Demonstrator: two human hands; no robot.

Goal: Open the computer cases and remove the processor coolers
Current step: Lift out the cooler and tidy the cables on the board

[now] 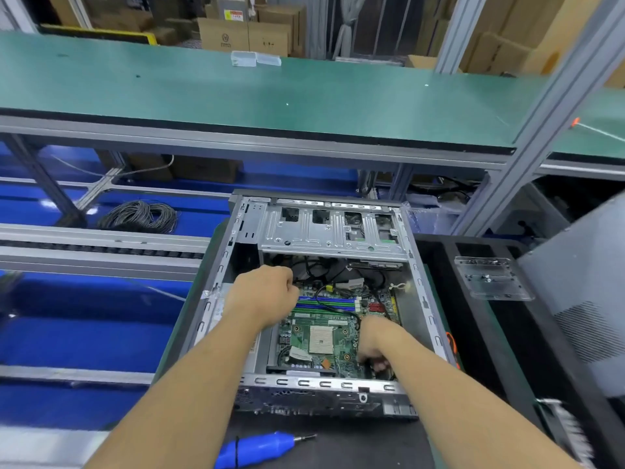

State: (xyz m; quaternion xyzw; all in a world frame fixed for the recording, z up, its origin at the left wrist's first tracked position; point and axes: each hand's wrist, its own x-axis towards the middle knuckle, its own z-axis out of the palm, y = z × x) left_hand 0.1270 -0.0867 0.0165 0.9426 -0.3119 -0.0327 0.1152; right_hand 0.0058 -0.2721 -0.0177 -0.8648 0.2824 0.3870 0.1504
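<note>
Case: computer case (324,231) lies open, motherboard (321,330) bare.
Left hand (262,296): grip curled on black cables (306,265).
Right hand (373,343): grip unclear, fingers down at board edge.

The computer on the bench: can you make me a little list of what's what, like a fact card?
computer case: lying flat, side panel off, insides showing
motherboard: green, processor socket bare, no cooler over it
left hand: inside the case, fingers curled near the black cables; a grip cannot be confirmed
right hand: inside the case at the board's near right corner, fingers curled; what it holds is hidden
blue electric screwdriver: lying on the bench in front of the case, untouched
</note>
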